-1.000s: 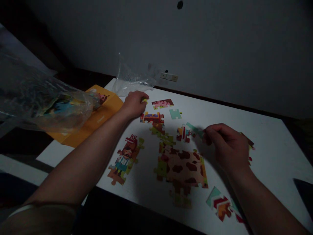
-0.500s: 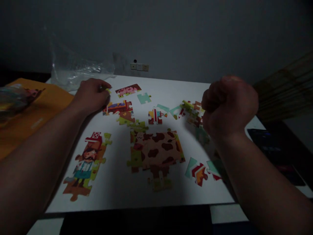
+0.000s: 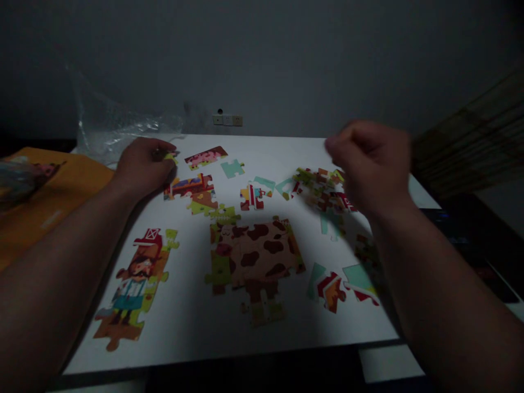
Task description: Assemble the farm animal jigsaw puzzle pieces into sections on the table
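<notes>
My left hand (image 3: 141,166) rests at the table's far left, thumb and fingers pinched on a small green puzzle piece (image 3: 171,157). Just right of it lie a joined pink pig section (image 3: 206,158) and a red section with a dark blue shape (image 3: 189,186). Above the right side of the table, my right hand (image 3: 374,164) is curled closed; whatever its fingers hold is hidden. Below and left of that hand is a heap of loose puzzle pieces (image 3: 323,188). A joined brown-spotted cow section (image 3: 262,251) lies in the middle, and a joined farmer section (image 3: 133,289) at front left.
Crumpled clear plastic (image 3: 123,128) stands at the back left beside an orange envelope (image 3: 61,202). Red barn roof pieces (image 3: 331,289) lie at front right. A dark flat object (image 3: 495,278) is beyond the right edge. Wall sockets (image 3: 227,120) are behind the table.
My right hand has shifted left and turned a little, still closed, exposing more of the heap. My left hand keeps its pinch. The whole view has shifted slightly.
</notes>
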Motion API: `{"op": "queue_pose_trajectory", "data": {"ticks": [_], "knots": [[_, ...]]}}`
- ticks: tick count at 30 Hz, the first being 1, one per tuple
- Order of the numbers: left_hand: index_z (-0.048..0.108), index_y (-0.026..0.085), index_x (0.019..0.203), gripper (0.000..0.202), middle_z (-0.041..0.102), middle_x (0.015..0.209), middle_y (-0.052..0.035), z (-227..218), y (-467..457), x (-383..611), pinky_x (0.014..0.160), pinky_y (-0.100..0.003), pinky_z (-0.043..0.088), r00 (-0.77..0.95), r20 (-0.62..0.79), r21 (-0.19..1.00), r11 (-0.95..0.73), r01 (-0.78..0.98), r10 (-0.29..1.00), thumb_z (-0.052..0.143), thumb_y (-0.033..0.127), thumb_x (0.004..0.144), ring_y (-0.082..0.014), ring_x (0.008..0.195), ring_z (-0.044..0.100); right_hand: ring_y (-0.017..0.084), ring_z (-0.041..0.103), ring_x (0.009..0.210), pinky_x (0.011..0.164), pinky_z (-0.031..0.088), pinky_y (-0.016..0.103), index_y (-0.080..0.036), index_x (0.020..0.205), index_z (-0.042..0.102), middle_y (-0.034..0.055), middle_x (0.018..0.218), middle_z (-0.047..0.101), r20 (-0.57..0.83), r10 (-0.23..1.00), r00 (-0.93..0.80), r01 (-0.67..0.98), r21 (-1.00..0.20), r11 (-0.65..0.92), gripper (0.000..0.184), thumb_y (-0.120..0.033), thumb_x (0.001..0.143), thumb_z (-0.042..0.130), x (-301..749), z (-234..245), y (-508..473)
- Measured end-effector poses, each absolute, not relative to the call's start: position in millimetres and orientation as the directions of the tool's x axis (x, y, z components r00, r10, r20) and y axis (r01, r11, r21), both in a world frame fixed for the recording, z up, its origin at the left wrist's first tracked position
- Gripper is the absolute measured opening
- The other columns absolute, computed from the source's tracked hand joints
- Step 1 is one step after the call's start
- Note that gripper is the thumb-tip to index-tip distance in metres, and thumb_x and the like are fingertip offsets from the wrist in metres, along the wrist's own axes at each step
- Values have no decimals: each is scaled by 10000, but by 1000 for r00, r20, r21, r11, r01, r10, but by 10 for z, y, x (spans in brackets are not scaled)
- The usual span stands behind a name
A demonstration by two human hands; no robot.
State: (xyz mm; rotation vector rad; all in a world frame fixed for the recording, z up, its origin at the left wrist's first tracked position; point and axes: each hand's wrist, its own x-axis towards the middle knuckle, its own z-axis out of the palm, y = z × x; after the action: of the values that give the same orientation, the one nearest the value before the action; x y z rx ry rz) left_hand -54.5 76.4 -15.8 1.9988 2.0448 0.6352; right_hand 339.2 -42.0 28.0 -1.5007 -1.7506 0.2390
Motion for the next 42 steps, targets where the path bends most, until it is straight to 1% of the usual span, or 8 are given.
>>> {"op": "queue_pose_trajectory", "data": {"ticks": [3,6,10,18,23,28,34,42], "knots": [[777,203,1341,427,769,1094,-37,-162,767,-550,894,-345,505,-31,129,456,-32,889,991,707,283,928,-220,956,645,299,674,1016,934,533,469,-252,1028,771,80,1043,755,436,873,-219,780,-459,425,138,-378,988,732,3224,136,-416],[778,189,1357,447,770,1028,-39,-166,772,-551,857,-354,509,-21,122,451,-37,892,992,696,266,924,-221,889,643,394,618,1334,1141,497,567,-249,1336,787,162,1418,732,341,855,-390,813,-308,494,346,-368,1013,756,3067,-45,-425],[787,161,1352,462,780,1100,-73,-196,792,-567,903,-384,528,9,149,456,-77,887,989,695,253,908,-233,922,652,448,534,1459,1230,453,642,-237,1476,732,205,1595,644,249,866,-434,848,-211,486,491,-450,1036,776,2932,-219,-425],[813,187,1345,549,769,1020,-89,-255,837,-597,910,-458,554,24,154,461,-93,882,988,714,304,819,-289,915,664,423,621,1352,1181,507,633,-261,1217,759,152,1354,755,279,880,-384,823,-328,464,332,-325,916,884,2852,-251,-386],[828,246,1290,554,781,1097,-104,-321,891,-632,984,-526,572,30,176,492,-114,863,984,701,295,754,-334,1015,706,296,746,985,881,607,466,-276,992,725,73,1050,786,276,939,-204,686,-645,339,131,-296,924,835,2865,-116,-405],[827,248,1251,507,780,1242,-117,-331,872,-620,1056,-526,577,27,205,488,-126,864,978,699,266,761,-340,1112,712,240,760,865,781,612,397,-277,1093,725,38,984,780,282,958,-60,430,-858,279,175,-368,951,768,2930,-68,-380],[823,242,1274,494,816,1232,-93,-320,859,-601,1064,-488,581,49,199,479,-141,866,979,693,256,797,-315,1111,725,240,745,796,697,597,378,-260,1194,811,47,970,804,305,952,-2,503,-823,265,323,-307,874,800,2998,-65,-336],[831,211,1264,524,804,1252,-113,-316,860,-601,1066,-533,569,48,186,510,-138,849,981,690,255,762,-332,1126,701,229,723,726,653,500,357,-268,963,885,35,830,813,344,939,-7,676,-690,258,109,-323,931,797,3191,117,-382]]}}
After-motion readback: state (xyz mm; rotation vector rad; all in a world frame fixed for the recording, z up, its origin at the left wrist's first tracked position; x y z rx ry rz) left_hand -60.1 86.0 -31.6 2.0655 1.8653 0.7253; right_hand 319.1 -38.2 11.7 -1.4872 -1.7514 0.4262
